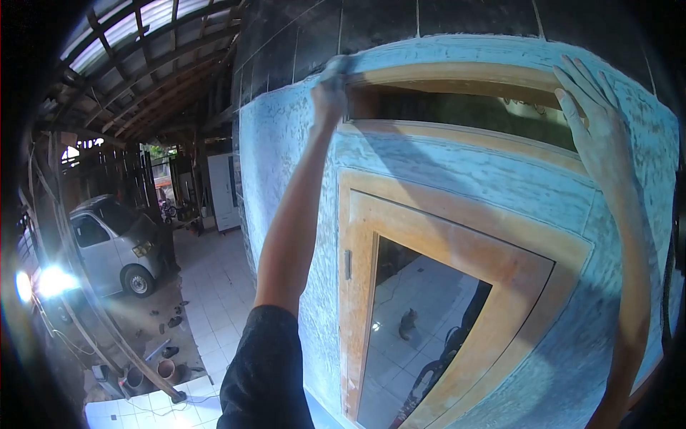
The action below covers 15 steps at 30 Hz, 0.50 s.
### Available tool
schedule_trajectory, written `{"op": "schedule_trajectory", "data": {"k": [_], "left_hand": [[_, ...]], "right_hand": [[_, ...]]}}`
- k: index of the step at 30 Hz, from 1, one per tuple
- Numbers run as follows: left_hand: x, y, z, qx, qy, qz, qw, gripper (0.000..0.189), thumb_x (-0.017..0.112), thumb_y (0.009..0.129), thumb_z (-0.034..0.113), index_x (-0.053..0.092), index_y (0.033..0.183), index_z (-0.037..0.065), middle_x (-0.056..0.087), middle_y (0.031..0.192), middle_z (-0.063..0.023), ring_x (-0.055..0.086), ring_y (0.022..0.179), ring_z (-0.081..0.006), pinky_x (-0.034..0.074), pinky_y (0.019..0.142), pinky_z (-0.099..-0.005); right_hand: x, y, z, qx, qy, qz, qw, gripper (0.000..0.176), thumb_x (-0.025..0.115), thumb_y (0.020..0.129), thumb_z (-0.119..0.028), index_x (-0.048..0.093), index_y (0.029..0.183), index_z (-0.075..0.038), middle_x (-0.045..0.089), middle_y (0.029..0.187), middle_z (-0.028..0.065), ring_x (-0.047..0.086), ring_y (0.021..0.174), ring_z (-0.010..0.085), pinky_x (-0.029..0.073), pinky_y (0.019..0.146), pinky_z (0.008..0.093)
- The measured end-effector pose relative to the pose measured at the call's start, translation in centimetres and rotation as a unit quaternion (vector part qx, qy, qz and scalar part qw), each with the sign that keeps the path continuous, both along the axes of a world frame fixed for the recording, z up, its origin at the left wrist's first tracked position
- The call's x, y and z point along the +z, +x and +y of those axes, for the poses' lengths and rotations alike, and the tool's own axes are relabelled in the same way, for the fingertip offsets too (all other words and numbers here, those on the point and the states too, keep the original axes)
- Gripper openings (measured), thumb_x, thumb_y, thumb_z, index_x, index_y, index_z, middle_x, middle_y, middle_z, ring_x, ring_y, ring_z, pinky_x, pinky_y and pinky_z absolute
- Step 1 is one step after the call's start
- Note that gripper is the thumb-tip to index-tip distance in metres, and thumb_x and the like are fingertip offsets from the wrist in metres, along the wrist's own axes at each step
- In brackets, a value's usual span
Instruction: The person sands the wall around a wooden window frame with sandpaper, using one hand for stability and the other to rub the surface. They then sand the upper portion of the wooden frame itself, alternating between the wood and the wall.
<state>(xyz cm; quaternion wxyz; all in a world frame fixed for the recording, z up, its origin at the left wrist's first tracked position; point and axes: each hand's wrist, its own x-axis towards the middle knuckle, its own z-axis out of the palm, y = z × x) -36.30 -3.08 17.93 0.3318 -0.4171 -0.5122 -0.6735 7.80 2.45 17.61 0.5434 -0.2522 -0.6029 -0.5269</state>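
Observation:
My left hand [330, 89] is raised to the upper left corner of a wooden vent frame [457, 74]. It is blurred, its fingers are bent, and whatever it may hold is hidden. At the frame's upper right corner my right hand [589, 104] lies with fingers stretched out against the blue wall [457, 161], holding nothing. The vent opening between my hands shows a dim room behind. Below it is a wooden window [450, 243] with a glass pane [421, 307] and a small metal hinge at its left edge.
Dark tiles [386, 21] cover the wall above. On the left are a parked van [114, 236], a bright lamp [56, 281], slanted poles, pots [167, 370] and footwear on the ground. A white cabinet [224, 191] stands farther back.

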Motion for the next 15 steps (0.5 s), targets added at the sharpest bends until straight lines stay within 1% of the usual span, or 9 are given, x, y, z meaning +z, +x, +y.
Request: {"op": "schedule_trajectory", "data": {"k": [2,4,5,6,8,10,11,12,15], "left_hand": [[0.8,-1.0,0.2,-0.046,-0.058,-0.089,0.993,0.024,0.056,0.096,0.008,0.072,0.112,0.006,0.073,0.102,-0.0202,0.07,0.102,-0.0359,0.053,0.089,-0.042],[0.1,-1.2,2.3,0.025,0.126,0.15,0.98,0.03,0.059,0.098,0.025,0.069,0.125,0.015,0.072,0.097,-0.0238,0.072,0.094,-0.0395,0.054,0.079,-0.0443],[-0.6,-0.4,3.2,0.028,0.151,0.192,0.969,0.03,0.058,0.098,0.023,0.069,0.124,0.012,0.071,0.099,-0.0245,0.071,0.095,-0.0415,0.054,0.082,-0.0426],[-1.9,1.2,3.0,0.086,0.147,0.273,0.947,0.03,0.056,0.093,0.0,0.068,0.12,0.005,0.069,0.12,-0.0205,0.066,0.112,-0.0392,0.051,0.093,-0.0408],[-0.7,-0.5,2.4,-0.013,0.208,0.376,0.903,0.031,0.055,0.095,0.003,0.068,0.122,0.007,0.07,0.116,-0.0209,0.067,0.111,-0.0396,0.052,0.093,-0.0425],[-0.1,-1.5,0.6,-0.004,0.048,0.074,0.996,0.03,0.054,0.097,0.007,0.068,0.123,0.007,0.071,0.111,-0.0211,0.068,0.106,-0.0392,0.053,0.091,-0.0436],[1.0,-1.1,-0.3,-0.076,-0.041,-0.081,0.993,0.03,0.054,0.097,0.011,0.068,0.123,0.007,0.071,0.109,-0.0216,0.069,0.103,-0.0374,0.053,0.089,-0.0431],[1.1,-0.7,0.1,-0.079,-0.041,-0.077,0.993,0.03,0.054,0.097,0.011,0.068,0.123,0.007,0.071,0.109,-0.0216,0.069,0.103,-0.0374,0.053,0.089,-0.0431],[-0.4,0.0,2.5,0.034,0.114,0.211,0.97,0.029,0.059,0.094,0.011,0.069,0.121,0.006,0.069,0.11,-0.0236,0.065,0.105,-0.0435,0.052,0.09,-0.0453]], "right_hand": [[0.2,0.2,0.3,0.003,-0.003,-0.005,1.0,0.048,0.048,0.104,-0.043,0.056,0.143,-0.018,0.049,0.152,0.0031,0.037,0.145,0.029,0.023,0.125,0.0449],[0.0,0.3,0.5,0.008,-0.009,-0.01,1.0,0.048,0.047,0.104,-0.044,0.056,0.143,-0.018,0.049,0.152,0.0026,0.037,0.145,0.0289,0.022,0.125,0.0453],[0.0,0.2,0.5,0.003,-0.008,-0.005,1.0,0.048,0.046,0.104,-0.045,0.056,0.143,-0.019,0.049,0.152,0.0026,0.037,0.145,0.029,0.022,0.125,0.0455],[0.0,0.0,0.5,-0.002,-0.007,0.002,1.0,0.048,0.046,0.104,-0.046,0.057,0.143,-0.019,0.049,0.152,0.0025,0.037,0.146,0.0292,0.022,0.125,0.0457],[0.1,0.0,0.6,0.003,-0.007,0.006,1.0,0.048,0.046,0.104,-0.046,0.057,0.143,-0.019,0.05,0.152,0.0025,0.037,0.146,0.0289,0.022,0.125,0.0455],[0.0,0.0,0.6,0.003,-0.007,0.01,1.0,0.048,0.046,0.104,-0.046,0.057,0.142,-0.019,0.05,0.151,0.0025,0.037,0.146,0.0285,0.022,0.125,0.0453],[0.0,0.0,0.3,0.0,-0.003,0.005,1.0,0.048,0.046,0.104,-0.046,0.058,0.142,-0.019,0.051,0.151,0.0024,0.037,0.145,0.0281,0.022,0.125,0.045],[-0.1,0.1,0.2,-0.002,0.001,0.003,1.0,0.048,0.046,0.104,-0.045,0.058,0.142,-0.018,0.051,0.15,0.0023,0.038,0.145,0.0278,0.023,0.125,0.0446],[0.0,-0.1,0.4,-0.009,0.005,0.009,1.0,0.047,0.046,0.104,-0.045,0.059,0.141,-0.019,0.052,0.15,0.0023,0.038,0.145,0.0269,0.023,0.125,0.0438]]}}
